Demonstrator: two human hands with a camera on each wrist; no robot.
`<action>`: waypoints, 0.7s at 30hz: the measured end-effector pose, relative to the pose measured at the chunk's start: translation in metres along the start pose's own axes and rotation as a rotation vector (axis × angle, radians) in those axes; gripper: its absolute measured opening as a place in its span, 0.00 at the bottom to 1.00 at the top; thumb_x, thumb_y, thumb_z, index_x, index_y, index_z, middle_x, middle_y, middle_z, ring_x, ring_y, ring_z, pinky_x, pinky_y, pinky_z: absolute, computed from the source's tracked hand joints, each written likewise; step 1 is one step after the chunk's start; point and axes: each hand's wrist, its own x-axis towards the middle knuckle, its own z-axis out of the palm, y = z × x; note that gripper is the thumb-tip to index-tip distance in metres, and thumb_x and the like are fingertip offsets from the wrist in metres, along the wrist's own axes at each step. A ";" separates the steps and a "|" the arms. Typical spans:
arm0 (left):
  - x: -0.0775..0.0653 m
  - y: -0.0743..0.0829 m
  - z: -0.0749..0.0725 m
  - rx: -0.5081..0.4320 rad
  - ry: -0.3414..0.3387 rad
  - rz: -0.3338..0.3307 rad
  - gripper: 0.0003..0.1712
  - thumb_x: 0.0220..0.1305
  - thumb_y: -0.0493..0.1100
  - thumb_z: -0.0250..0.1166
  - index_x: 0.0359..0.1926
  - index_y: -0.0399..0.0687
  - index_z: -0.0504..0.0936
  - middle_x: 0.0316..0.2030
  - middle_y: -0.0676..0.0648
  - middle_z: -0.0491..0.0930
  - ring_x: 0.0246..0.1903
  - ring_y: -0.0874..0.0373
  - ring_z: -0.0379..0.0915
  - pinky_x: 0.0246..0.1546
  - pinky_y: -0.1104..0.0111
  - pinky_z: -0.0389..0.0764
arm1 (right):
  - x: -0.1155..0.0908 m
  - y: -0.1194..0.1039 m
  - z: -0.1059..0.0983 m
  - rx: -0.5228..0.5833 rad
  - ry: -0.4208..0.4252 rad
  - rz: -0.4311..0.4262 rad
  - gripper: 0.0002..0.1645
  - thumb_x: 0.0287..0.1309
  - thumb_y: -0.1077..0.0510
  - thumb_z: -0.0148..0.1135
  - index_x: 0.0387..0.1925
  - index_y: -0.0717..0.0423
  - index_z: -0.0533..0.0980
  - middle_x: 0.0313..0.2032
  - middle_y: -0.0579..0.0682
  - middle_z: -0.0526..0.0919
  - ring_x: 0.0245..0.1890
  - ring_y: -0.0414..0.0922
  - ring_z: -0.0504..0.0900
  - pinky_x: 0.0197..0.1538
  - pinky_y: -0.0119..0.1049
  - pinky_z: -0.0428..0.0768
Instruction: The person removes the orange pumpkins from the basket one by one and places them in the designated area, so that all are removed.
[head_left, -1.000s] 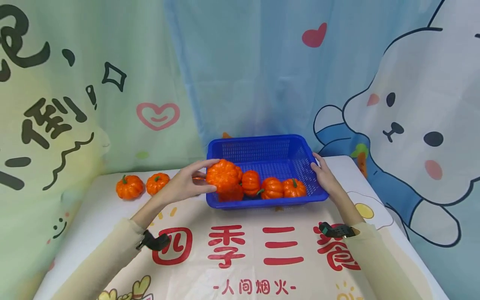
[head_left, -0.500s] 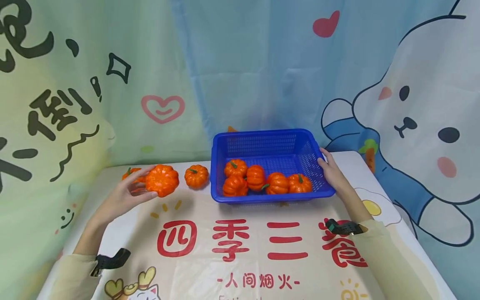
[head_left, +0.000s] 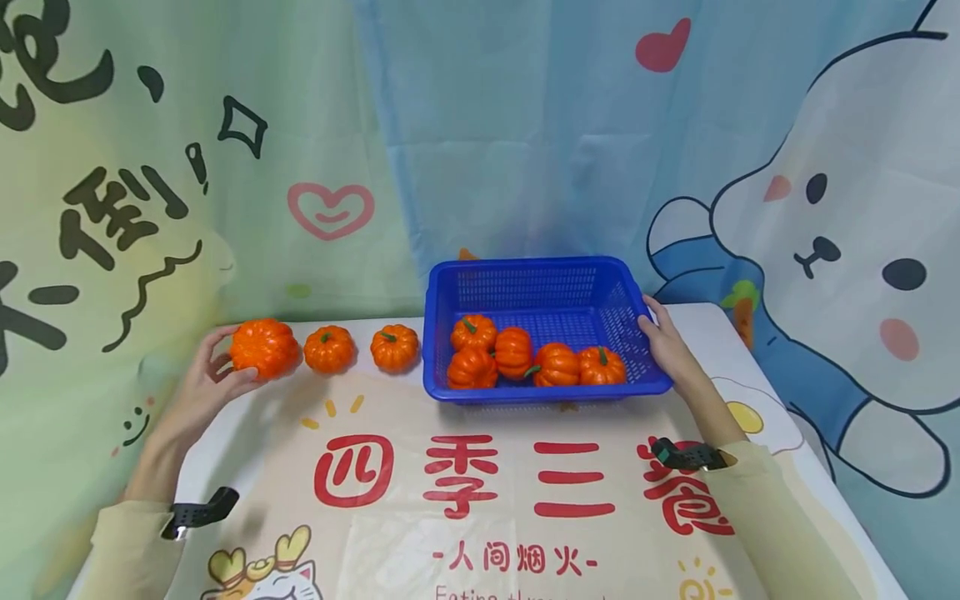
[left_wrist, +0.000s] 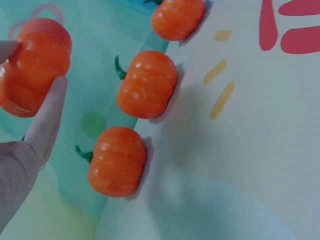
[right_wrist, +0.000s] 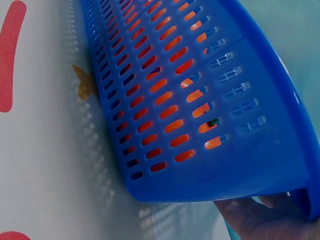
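My left hand point(head_left: 206, 387) holds a small orange pumpkin point(head_left: 264, 348) between thumb and fingers at the left of the table. In the left wrist view, this held pumpkin point(left_wrist: 37, 67) is up at the left, with a finger along its side. Three more pumpkins with green stems stand in a row on the table there: a near one point(left_wrist: 117, 161), a middle one point(left_wrist: 147, 84) and a far one point(left_wrist: 177, 19). The head view shows two of them; the held pumpkin hides the third. My right hand point(head_left: 670, 346) grips the right rim of a blue plastic basket point(head_left: 540, 392).
Several orange pumpkins point(head_left: 513, 352) lie along the front and left inside the basket. A printed cloth point(head_left: 517, 492) with red characters covers the table. Behind the table's back edge hangs a patterned curtain point(head_left: 480, 167).
My left hand has carried the pumpkin from over the basket's left end leftward to the far left of the row. My right hand has stayed on the basket rim. The head view has shifted slightly.
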 end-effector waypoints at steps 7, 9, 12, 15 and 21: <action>-0.002 -0.008 -0.010 -0.207 -0.023 -0.028 0.36 0.68 0.24 0.46 0.68 0.60 0.51 0.56 0.51 0.63 0.47 0.62 0.81 0.41 0.65 0.86 | 0.004 0.003 -0.001 -0.010 0.001 0.008 0.36 0.75 0.42 0.27 0.76 0.41 0.30 0.76 0.63 0.35 0.74 0.69 0.42 0.69 0.73 0.43; -0.002 -0.010 -0.011 -0.245 -0.021 -0.037 0.37 0.69 0.24 0.45 0.69 0.60 0.48 0.57 0.50 0.60 0.47 0.60 0.81 0.40 0.63 0.86 | 0.004 0.004 -0.001 -0.010 0.001 0.009 0.36 0.75 0.43 0.27 0.76 0.40 0.30 0.76 0.63 0.35 0.74 0.69 0.42 0.69 0.73 0.43; -0.001 -0.011 -0.011 -0.279 0.011 -0.053 0.42 0.69 0.24 0.45 0.72 0.64 0.42 0.60 0.48 0.54 0.46 0.60 0.82 0.42 0.63 0.85 | 0.005 0.005 -0.001 -0.007 0.002 0.004 0.36 0.76 0.43 0.27 0.77 0.41 0.30 0.76 0.63 0.35 0.74 0.69 0.42 0.69 0.73 0.43; 0.000 -0.011 -0.012 -0.295 0.056 -0.067 0.47 0.68 0.25 0.46 0.75 0.66 0.36 0.63 0.49 0.50 0.47 0.61 0.81 0.42 0.64 0.85 | 0.003 0.004 -0.001 -0.001 0.003 0.001 0.36 0.75 0.43 0.27 0.77 0.42 0.30 0.76 0.63 0.35 0.74 0.69 0.43 0.69 0.72 0.43; -0.003 -0.014 -0.016 -0.336 0.090 -0.080 0.39 0.66 0.24 0.48 0.71 0.58 0.49 0.60 0.53 0.58 0.49 0.65 0.78 0.43 0.65 0.85 | 0.001 0.002 0.000 -0.001 0.009 -0.005 0.37 0.75 0.41 0.28 0.77 0.42 0.30 0.77 0.62 0.35 0.74 0.68 0.42 0.70 0.71 0.43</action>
